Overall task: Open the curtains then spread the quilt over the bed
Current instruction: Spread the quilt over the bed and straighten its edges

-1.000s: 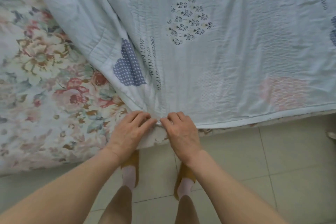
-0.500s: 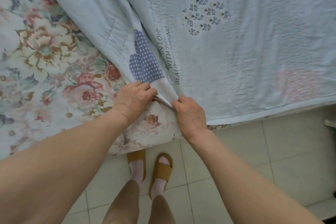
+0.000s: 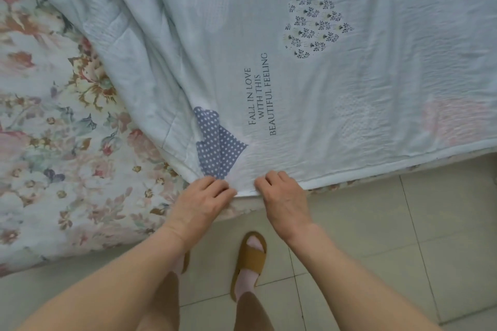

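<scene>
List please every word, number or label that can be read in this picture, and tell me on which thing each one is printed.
"FALL IN LOVE" – printed on the light blue quilt, running sideways next to the dotted blue heart.
"WITH THIS" – second line of the same print on the quilt.
"BEAUTIFUL FEELING" – third line of the same print.
No other words, numbers or labels are visible.

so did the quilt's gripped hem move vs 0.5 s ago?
Yes. The quilt hem pinched by the left hand and right hand has come back toward the bed edge, covering floral sheet exposed earlier.

Pale blue quilt [image 3: 322,83], floral sheet [image 3: 53,142]
</scene>
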